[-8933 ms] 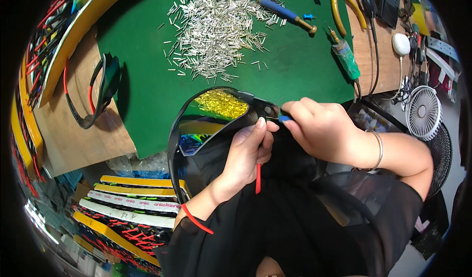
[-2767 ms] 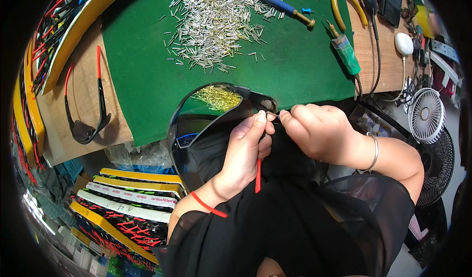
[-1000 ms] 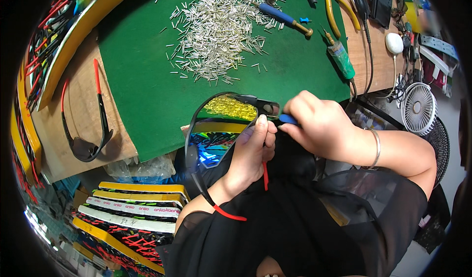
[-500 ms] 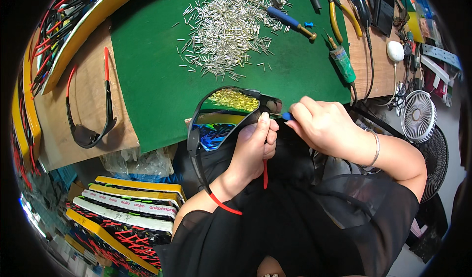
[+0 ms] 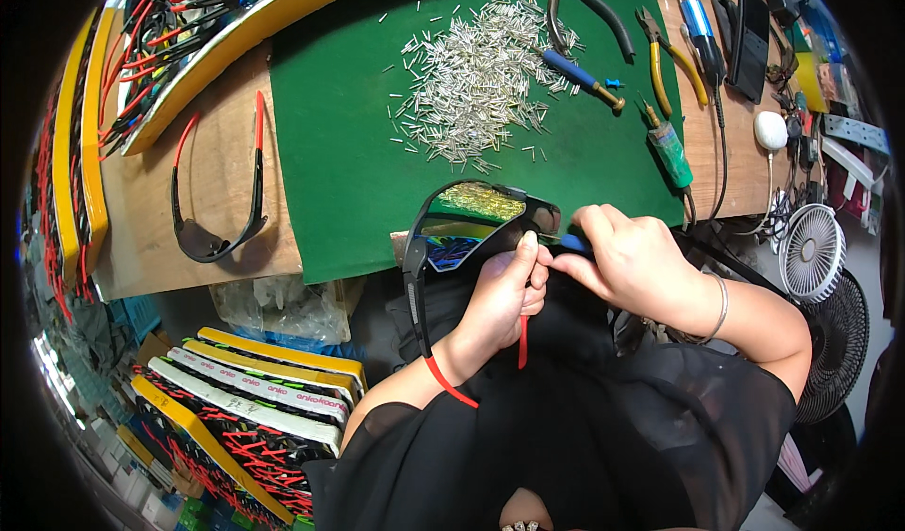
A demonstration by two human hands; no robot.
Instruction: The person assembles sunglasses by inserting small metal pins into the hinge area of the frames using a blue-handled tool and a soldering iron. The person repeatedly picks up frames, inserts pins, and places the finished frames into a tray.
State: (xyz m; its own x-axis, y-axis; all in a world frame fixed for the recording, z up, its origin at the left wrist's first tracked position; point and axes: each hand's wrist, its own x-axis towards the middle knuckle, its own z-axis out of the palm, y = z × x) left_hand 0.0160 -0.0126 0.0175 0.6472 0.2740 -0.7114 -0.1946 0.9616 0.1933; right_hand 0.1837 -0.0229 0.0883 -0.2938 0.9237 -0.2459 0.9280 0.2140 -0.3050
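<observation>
My left hand (image 5: 507,295) is closed on a pair of black sunglasses (image 5: 415,291) with mirrored lenses and red temple tips, gripping them near the right lens. The lenses face up and away from me. My right hand (image 5: 633,260) is closed round the blue handle of a small tool (image 5: 573,243), most of it hidden in the fingers. The tool's thin end points at the right-hand hinge area of the sunglasses; whether it touches is too small to tell. Beyond the hands, a heap of short silver pins (image 5: 481,74) lies on a green mat (image 5: 339,173).
Another pair of sunglasses (image 5: 209,239) lies on the wood at left, beside a yellow-edged tray (image 5: 226,65) of frames. Blue-handled tool (image 5: 584,79), yellow-handled cutters (image 5: 658,74) and a green-handled tool (image 5: 667,152) lie at right. Stacked trays (image 5: 255,399) stand lower left, a white fan (image 5: 813,248) right.
The whole view has shifted, so the bench and hands appear farther right. My right hand has come closer to my left, bringing the blue-handled tool against or near the frame's hinge.
</observation>
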